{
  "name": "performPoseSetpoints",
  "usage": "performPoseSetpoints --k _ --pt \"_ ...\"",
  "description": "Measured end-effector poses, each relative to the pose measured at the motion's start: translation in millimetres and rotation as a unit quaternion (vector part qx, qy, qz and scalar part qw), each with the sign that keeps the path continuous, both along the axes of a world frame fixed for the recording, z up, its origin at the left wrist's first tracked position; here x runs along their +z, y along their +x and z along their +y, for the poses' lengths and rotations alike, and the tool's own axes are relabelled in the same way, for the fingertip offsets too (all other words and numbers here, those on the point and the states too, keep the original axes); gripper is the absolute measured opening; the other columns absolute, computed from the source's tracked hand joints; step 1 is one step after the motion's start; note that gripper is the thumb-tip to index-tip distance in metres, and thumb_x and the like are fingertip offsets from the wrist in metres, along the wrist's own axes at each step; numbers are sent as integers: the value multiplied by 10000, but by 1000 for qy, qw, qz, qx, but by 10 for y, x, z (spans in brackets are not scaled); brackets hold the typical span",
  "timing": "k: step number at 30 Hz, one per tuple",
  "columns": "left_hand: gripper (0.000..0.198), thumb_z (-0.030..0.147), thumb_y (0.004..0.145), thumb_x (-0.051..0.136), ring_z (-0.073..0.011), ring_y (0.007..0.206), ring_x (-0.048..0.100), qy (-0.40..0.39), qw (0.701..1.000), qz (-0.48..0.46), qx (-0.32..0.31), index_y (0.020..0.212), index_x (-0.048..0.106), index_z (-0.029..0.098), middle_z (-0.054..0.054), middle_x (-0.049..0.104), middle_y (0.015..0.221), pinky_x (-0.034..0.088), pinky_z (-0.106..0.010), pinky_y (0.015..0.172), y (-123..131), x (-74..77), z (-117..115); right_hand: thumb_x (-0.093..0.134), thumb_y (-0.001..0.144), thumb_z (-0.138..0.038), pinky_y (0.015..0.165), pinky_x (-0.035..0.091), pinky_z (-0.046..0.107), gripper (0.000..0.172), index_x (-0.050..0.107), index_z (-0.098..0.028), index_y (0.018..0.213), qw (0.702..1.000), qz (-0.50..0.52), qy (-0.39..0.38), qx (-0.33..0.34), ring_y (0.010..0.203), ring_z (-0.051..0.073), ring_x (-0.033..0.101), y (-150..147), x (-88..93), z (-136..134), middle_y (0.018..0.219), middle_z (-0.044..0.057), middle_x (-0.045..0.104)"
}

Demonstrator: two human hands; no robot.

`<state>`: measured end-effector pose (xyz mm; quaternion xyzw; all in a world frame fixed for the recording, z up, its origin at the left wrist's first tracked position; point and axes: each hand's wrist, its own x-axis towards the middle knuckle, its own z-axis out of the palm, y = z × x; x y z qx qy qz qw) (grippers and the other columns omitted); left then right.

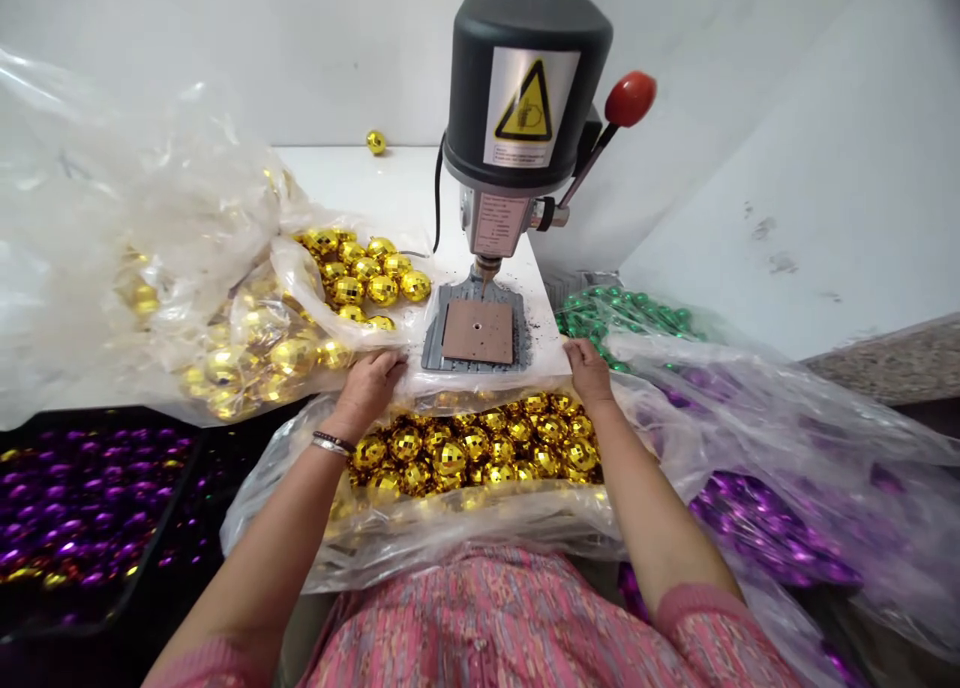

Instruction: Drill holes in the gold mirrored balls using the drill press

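A white bench top [352, 183] carries a black-headed bench drill press [525, 78] at 12 o'clock from the pad described below, with its red-knobbed feed lever [628, 98] at 1 o'clock. A clear plastic bag [465, 546] at 6 o'clock brims with gold mirrored balls [480, 448]. A second bag of gold balls [360, 283] lies at 9 o'clock, purple balls [75, 508] fill a black tray [176, 468] at 8 o'clock, and green balls [622, 313] sit at 2 o'clock. The slim steel drill bit [486, 273] points straight down, its long axis upright, above a holed square brown pad [478, 331] on a grey ridged plate [435, 343]. The left hand [367, 393] and right hand [589, 373] rest open at 7 and 5 o'clock on the plastic at the bench edge, holding no ball.
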<state>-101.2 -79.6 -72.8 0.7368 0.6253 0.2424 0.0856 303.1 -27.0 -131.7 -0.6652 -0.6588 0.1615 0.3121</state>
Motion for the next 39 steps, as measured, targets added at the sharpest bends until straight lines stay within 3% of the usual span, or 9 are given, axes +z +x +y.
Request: performPoseSetpoints --k 4,8,12,17,21,26,31,35,39 --pt "219 217 949 550 -246 985 687 21 999 26 -4 1008 757 177 -125 757 1034 551 -375 932 6 0 -68 582 953 -466 1018 571 407 458 592 -150 1284 995 82 -49 -19 1168 177 620 16 -202 -223 1287 98 621" --pt "275 180 978 487 -263 1064 662 63 997 43 -22 1056 750 171 -150 726 1108 538 -418 983 88 110 -223 584 951 -468 1018 571 408 461 593 -148 1283 989 130 -59 -42 1169 180 620 50 -240 -278 1285 96 621" --pt "268 203 1005 475 -233 1055 667 106 993 23 -46 1077 731 178 -133 717 1115 553 -391 974 213 290 -420 590 949 -462 1006 575 408 471 581 -144 1297 987 142 -25 -76 1160 175 623 140 -65 -246 1280 101 621" --pt "244 239 1008 502 -203 1035 684 111 990 -6 -92 1067 732 186 -111 727 1101 569 -335 948 316 577 -512 560 959 -467 1029 549 421 391 645 -133 1143 984 109 85 -109 1090 164 637 190 371 -416 1142 85 669" --pt "292 197 994 481 -205 1032 703 88 996 -11 -15 1059 760 143 -127 750 1112 561 -322 972 208 863 -166 526 942 -452 1047 505 446 318 696 -188 987 977 72 176 -94 1075 218 647 24 611 -692 1058 108 709" --pt "398 116 950 448 -265 1187 674 -18 989 36 144 1229 733 120 -148 750 1220 501 -375 1075 67 1115 594 562 917 -370 968 521 393 231 715 -208 977 971 32 231 -42 998 203 666 -265 629 -983 987 88 737" --pt "497 274 952 556 -293 1274 632 -104 986 98 82 1433 595 154 -159 655 1409 490 -372 1062 253 1028 1037 573 922 -295 910 554 331 169 715 -217 969 969 2 249 -8 957 164 690 -342 586 -1167 955 55 750" --pt "562 285 907 604 -323 1231 650 -146 974 170 27 1457 538 190 -167 605 1449 521 -398 979 413 914 1145 569 929 -273 856 575 304 162 713 -207 965 970 -2 244 -12 917 151 705 -269 560 -1280 942 55 755" --pt "506 246 873 626 -330 1192 661 -134 973 185 30 1375 583 191 -173 635 1378 521 -402 940 432 919 1140 567 928 -305 809 588 301 182 717 -202 917 974 17 227 -15 861 153 710 -257 542 -1338 904 59 754"
